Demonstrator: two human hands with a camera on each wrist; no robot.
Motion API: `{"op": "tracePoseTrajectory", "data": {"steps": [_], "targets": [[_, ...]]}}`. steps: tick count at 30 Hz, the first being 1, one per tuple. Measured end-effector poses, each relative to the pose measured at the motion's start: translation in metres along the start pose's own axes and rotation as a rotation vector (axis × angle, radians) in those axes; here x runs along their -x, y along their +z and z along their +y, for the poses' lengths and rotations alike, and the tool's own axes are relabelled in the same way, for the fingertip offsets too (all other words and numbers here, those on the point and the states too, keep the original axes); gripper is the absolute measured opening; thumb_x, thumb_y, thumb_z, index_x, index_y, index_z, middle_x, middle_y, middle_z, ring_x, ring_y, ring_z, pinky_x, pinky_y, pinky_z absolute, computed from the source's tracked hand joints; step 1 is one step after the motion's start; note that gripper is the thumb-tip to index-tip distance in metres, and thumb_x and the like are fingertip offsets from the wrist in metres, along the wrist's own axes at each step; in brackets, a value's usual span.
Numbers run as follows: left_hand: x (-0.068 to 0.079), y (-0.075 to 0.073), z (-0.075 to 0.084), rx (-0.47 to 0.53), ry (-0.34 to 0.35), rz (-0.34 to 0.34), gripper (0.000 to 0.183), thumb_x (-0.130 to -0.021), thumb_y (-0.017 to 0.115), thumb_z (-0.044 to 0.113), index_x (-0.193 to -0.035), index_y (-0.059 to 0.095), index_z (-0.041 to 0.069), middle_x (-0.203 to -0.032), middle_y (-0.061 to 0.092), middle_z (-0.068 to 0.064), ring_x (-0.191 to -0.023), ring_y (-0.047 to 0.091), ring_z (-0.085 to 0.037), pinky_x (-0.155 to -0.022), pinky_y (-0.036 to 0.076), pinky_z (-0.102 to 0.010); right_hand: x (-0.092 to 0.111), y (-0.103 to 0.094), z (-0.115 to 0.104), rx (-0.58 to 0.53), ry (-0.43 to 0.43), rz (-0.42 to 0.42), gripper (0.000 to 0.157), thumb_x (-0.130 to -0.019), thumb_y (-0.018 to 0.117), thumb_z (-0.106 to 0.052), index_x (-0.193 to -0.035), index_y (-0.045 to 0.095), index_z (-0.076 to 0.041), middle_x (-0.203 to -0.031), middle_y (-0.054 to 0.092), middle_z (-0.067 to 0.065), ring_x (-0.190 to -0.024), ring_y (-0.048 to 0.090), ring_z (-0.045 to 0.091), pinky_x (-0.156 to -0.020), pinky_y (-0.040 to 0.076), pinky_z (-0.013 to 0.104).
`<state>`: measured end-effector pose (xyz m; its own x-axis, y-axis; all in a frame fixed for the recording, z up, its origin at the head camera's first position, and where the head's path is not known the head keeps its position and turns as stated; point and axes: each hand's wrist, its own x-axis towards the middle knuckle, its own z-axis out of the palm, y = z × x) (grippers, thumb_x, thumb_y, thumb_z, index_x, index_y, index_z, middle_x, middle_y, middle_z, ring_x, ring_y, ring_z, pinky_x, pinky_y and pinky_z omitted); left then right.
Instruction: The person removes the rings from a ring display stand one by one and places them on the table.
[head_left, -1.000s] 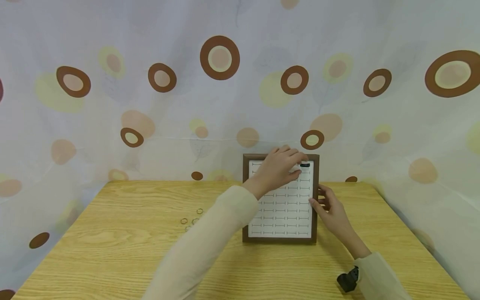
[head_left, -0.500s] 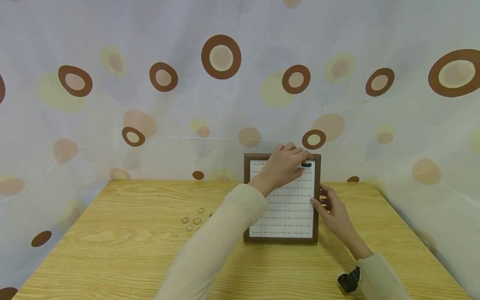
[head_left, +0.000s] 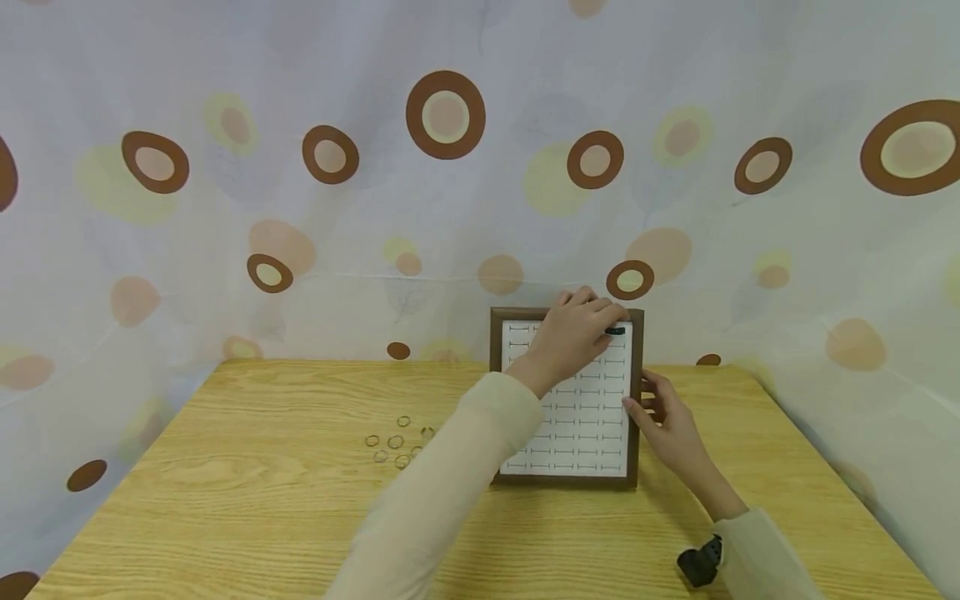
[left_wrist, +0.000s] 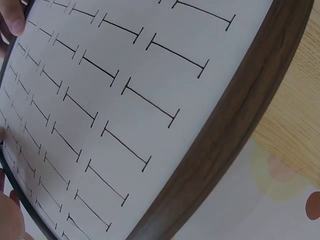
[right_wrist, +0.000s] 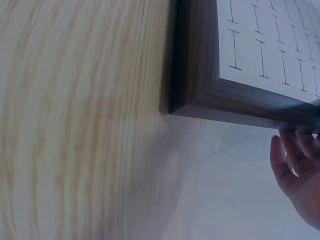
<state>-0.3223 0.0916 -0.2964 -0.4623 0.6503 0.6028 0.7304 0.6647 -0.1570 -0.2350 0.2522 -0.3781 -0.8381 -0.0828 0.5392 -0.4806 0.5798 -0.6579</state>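
Observation:
An upright brown wooden frame [head_left: 637, 400] holds a white board [head_left: 566, 467] marked with rows of short slits, likely a ring display. A small black ring [head_left: 616, 331] sits in the top right slit. My left hand [head_left: 572, 337] reaches across the board and pinches this ring, index finger above and thumb below; its fingertips are mostly outside the left wrist view. On the frame's right side, my right hand [head_left: 667, 421] grips the edge, thumb on the front and fingers [right_wrist: 295, 155] behind.
Several loose metal rings [head_left: 396, 442] lie on the wooden table [head_left: 247, 467] left of the frame, some partly hidden by the left sleeve [head_left: 450, 483]. A patterned curtain [head_left: 337, 233] hangs behind the table. A black device [head_left: 699, 562] sits at the right wrist.
My left hand has shifted slightly right, bringing thumb and index finger closer round the black ring. More loose rings show beside the sleeve. The right hand keeps its grip on the frame.

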Motion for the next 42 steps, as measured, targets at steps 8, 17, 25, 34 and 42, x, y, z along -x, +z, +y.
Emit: {"op": "tracePoseTrajectory", "data": {"steps": [8, 17, 25, 34, 42], "targets": [[-0.001, 0.000, 0.002, -0.005, -0.023, 0.004, 0.027, -0.088, 0.060, 0.029, -0.115, 0.059, 0.028, -0.113, 0.062, 0.014, -0.104, 0.050, -0.009, -0.088, 0.039, -0.027, -0.002, 0.000, 0.003, 0.014, -0.007, 0.003, 0.044, -0.089, 0.053, 0.001, -0.129, 0.037, 0.011, -0.111, 0.054, 0.027, -0.086, 0.053, -0.003, -0.071, 0.043, 0.008], [-0.001, -0.002, 0.002, 0.007, -0.027, 0.013, 0.024, -0.087, 0.061, 0.027, -0.111, 0.061, 0.028, -0.109, 0.064, 0.014, -0.103, 0.050, -0.009, -0.086, 0.039, -0.027, -0.001, -0.001, 0.003, 0.012, -0.004, 0.002, 0.044, -0.088, 0.053, 0.002, -0.128, 0.037, 0.011, -0.111, 0.054, 0.027, -0.086, 0.052, -0.005, -0.071, 0.043, 0.007], [-0.002, 0.000, 0.000, 0.053, -0.028, 0.000, 0.023, -0.085, 0.062, 0.025, -0.108, 0.064, 0.028, -0.107, 0.064, 0.014, -0.102, 0.049, -0.009, -0.084, 0.038, -0.026, -0.001, -0.001, 0.002, 0.006, -0.013, 0.001, 0.044, -0.088, 0.053, 0.003, -0.128, 0.037, 0.012, -0.111, 0.054, 0.027, -0.086, 0.053, -0.005, -0.071, 0.043, 0.008], [-0.003, -0.001, -0.002, 0.093, -0.024, -0.022, 0.023, -0.085, 0.063, 0.026, -0.108, 0.065, 0.028, -0.106, 0.065, 0.014, -0.102, 0.049, -0.009, -0.086, 0.039, -0.027, -0.001, 0.001, 0.013, 0.014, -0.009, 0.004, 0.046, -0.088, 0.054, 0.001, -0.129, 0.037, 0.010, -0.112, 0.054, 0.026, -0.086, 0.052, -0.005, -0.070, 0.044, 0.009], [-0.003, -0.002, -0.002, 0.131, -0.026, -0.026, 0.022, -0.085, 0.064, 0.024, -0.107, 0.066, 0.026, -0.105, 0.065, 0.013, -0.101, 0.050, -0.010, -0.085, 0.040, -0.027, -0.001, 0.005, 0.039, 0.003, -0.001, 0.001, 0.047, -0.091, 0.054, -0.008, -0.133, 0.037, 0.002, -0.116, 0.054, 0.021, -0.089, 0.053, -0.005, -0.072, 0.044, 0.009]]}}
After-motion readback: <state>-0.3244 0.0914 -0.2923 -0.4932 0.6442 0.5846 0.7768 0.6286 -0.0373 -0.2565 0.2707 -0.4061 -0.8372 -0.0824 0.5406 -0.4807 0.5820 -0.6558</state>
